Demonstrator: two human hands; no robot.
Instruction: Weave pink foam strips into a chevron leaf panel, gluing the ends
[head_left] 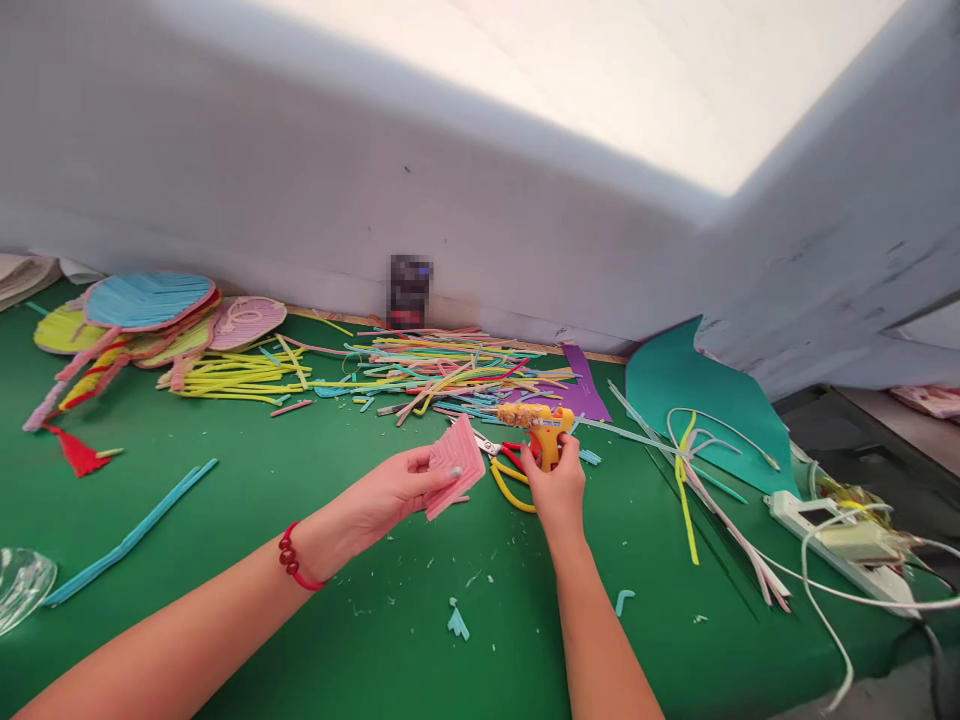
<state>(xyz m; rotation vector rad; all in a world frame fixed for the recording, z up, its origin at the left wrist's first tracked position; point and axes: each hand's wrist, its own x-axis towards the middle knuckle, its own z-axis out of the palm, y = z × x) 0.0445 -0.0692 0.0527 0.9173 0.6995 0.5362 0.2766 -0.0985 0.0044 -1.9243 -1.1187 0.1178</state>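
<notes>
My left hand (401, 482) pinches a flat pink ridged piece (457, 465) of pipe cleaners between thumb and fingers, its pointed corner tilted up. A yellow hot glue gun (551, 422) is gripped by the handle in my right hand (556, 482), its crusted nozzle facing left, above and to the right of the pink piece. A translucent glue stick (622, 432) sticks out of its back. Between the two hands lie scissors (487, 447) and a tool with yellow handles (510, 490); red handles show beside it, partly behind my right hand.
Loose pipe cleaners (442, 365) lie heaped along the wall. Round pipe-cleaner fans (150, 300) are stacked at the left near a red tassel (79, 455). A teal sheet (705, 400), a white power strip (840, 550) and cables occupy the right. Blue scraps (457, 622) dot the green table (300, 640).
</notes>
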